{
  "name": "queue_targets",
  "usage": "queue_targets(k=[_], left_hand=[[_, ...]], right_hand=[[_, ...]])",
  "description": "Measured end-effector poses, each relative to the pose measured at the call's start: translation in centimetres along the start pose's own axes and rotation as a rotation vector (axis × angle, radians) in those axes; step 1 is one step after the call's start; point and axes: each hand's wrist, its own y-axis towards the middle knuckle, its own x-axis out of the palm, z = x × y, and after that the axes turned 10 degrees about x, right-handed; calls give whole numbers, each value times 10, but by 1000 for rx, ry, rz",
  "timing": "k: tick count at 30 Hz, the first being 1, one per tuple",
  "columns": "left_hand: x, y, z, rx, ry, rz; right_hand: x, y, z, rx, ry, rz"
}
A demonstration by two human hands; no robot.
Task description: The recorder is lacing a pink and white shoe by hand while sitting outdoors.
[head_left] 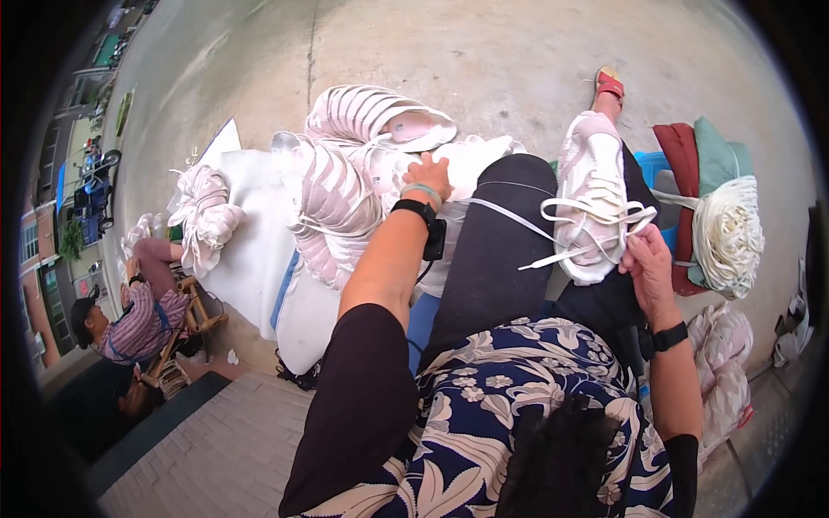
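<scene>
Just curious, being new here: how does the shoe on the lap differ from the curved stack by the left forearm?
The shoe is single; the stack is many nested pieces. The shoe shows its lacing; the stack shows mostly overlapping edges. Both are white and pale pink.

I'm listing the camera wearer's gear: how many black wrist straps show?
2: one strap by the left hand, another strap by the right hand.

Outdoors, even daylight. Floor [518, 52]: pale concrete, one dark seam [312, 43] towards the top. Lower left: grey brick-patterned area [207, 440], dark border [161, 427]. Far left: buildings [34, 237], green plant [72, 240], vehicles [91, 190]; nearer, brown wooden chair [200, 312].
</scene>
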Motion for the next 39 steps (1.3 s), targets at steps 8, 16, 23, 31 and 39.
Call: queue_targets(k=[8,16,23,31,39], left_hand=[[9,-2,-22,-307,-124,-141],[50,-36,-70,-418,-397,311],[-43,-104,-72,-230,-335,1042],[-113,-201,12,131,-831,1340],[-57,-183,-2,192,-1074,669]], right_hand=[[-2,8,2,-20,37,-37],[-12,5,14,-70,62,-68],[-18,2,19,-122,46,-170],[-9,-12,14,-131,-222,-115],[3,-3,14,-408,-890,136]])
